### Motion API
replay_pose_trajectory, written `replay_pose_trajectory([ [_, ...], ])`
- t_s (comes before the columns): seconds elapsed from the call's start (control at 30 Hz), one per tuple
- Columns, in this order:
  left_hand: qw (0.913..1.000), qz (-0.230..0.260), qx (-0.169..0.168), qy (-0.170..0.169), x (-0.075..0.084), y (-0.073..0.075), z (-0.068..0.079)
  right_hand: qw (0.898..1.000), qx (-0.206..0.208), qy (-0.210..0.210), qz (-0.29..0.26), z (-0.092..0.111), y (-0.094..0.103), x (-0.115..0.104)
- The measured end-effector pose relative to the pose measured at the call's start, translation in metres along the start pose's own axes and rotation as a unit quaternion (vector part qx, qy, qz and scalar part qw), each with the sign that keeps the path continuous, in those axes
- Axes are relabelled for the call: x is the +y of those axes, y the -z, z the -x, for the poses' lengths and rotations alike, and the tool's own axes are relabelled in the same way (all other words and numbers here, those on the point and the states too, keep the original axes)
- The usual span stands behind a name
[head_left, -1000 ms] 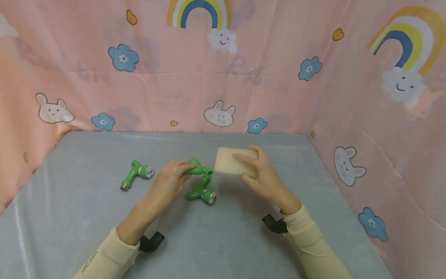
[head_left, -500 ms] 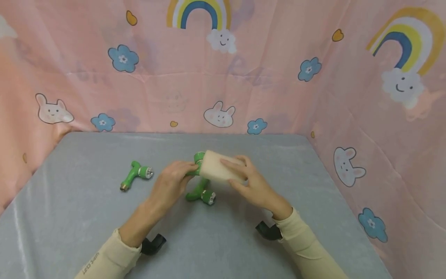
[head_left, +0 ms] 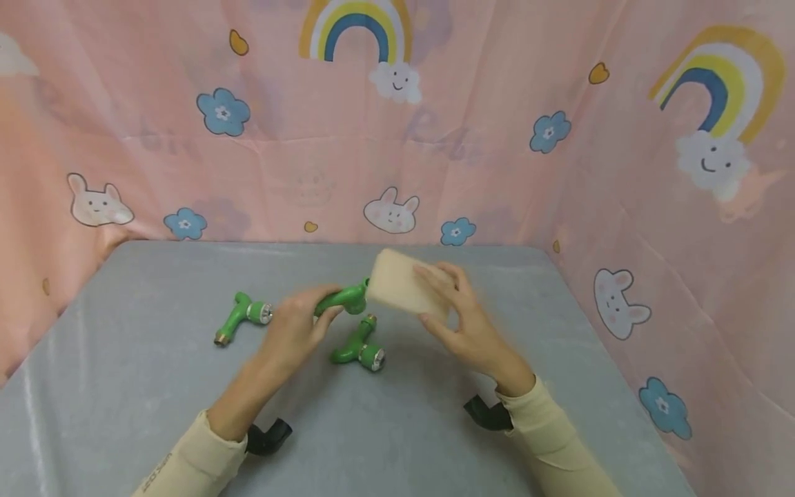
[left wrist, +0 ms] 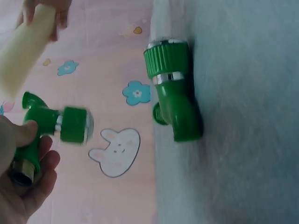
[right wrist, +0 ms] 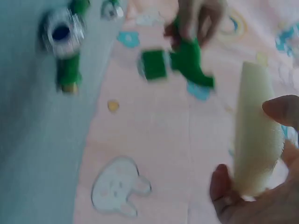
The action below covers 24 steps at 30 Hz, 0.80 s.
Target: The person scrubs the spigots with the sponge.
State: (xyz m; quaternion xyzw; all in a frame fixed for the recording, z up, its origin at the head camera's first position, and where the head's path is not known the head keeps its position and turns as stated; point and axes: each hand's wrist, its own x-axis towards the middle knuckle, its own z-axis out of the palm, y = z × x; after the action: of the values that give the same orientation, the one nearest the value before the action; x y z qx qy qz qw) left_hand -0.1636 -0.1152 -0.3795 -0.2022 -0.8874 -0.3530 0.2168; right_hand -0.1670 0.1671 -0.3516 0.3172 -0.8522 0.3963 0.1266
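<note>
Above the table my left hand grips a green tap between thumb and fingers. In the left wrist view the held tap shows its ribbed green knob and brass threaded end. My right hand holds a cream sponge block by its edges, tilted, its left end right at the tap's curved spout in the head view. From the right wrist, the sponge appears edge-on between thumb and fingers. A second green tap lies on the table below the held one.
A third green tap lies on the grey table, left of the left hand. Black bent pieces sit under both wrists. Pink printed cloth walls in the back and sides.
The sponge moved left over the held tap, then back right and up. The tap has been turned in my left hand, its curved spout now toward the sponge. The taps on the table stay put.
</note>
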Motion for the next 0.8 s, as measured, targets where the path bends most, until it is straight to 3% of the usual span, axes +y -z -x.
replay_pose_trajectory([
  [0.1, 0.994, 0.084, -0.045, 0.053, 0.002, -0.001, -0.001, 0.997, 0.008, 0.064, 0.041, -0.001, -0.015, -0.002],
  [0.17, 0.9819, 0.153, -0.072, 0.085, 0.003, 0.0, -0.002, 0.994, 0.021, 0.085, 0.071, -0.001, -0.021, -0.001],
  [0.27, 0.9611, 0.231, -0.1, 0.115, 0.002, 0.002, -0.003, 0.991, 0.047, 0.082, 0.097, -0.002, -0.022, 0.005],
  [0.43, 0.9378, 0.299, -0.114, 0.135, 0.0, 0.007, -0.004, 0.99, 0.081, 0.04, 0.106, -0.002, -0.009, 0.014],
  [0.5, 0.9229, 0.33, -0.134, 0.146, -0.001, 0.007, -0.004, 0.991, 0.096, 0.031, 0.086, -0.001, -0.005, 0.014],
  [0.6, 0.8925, 0.38, -0.181, 0.161, -0.001, 0.005, -0.002, 0.993, 0.102, 0.047, 0.037, 0.001, -0.005, 0.009],
  [0.73, 0.8498, 0.442, -0.231, 0.17, -0.001, 0.0, -0.001, 0.996, 0.065, 0.063, -0.004, 0.002, -0.012, -0.001],
  [0.8, 0.8361, 0.462, -0.242, 0.169, -0.002, -0.002, -0.001, 0.998, 0.046, 0.05, -0.012, 0.002, -0.015, -0.003],
])
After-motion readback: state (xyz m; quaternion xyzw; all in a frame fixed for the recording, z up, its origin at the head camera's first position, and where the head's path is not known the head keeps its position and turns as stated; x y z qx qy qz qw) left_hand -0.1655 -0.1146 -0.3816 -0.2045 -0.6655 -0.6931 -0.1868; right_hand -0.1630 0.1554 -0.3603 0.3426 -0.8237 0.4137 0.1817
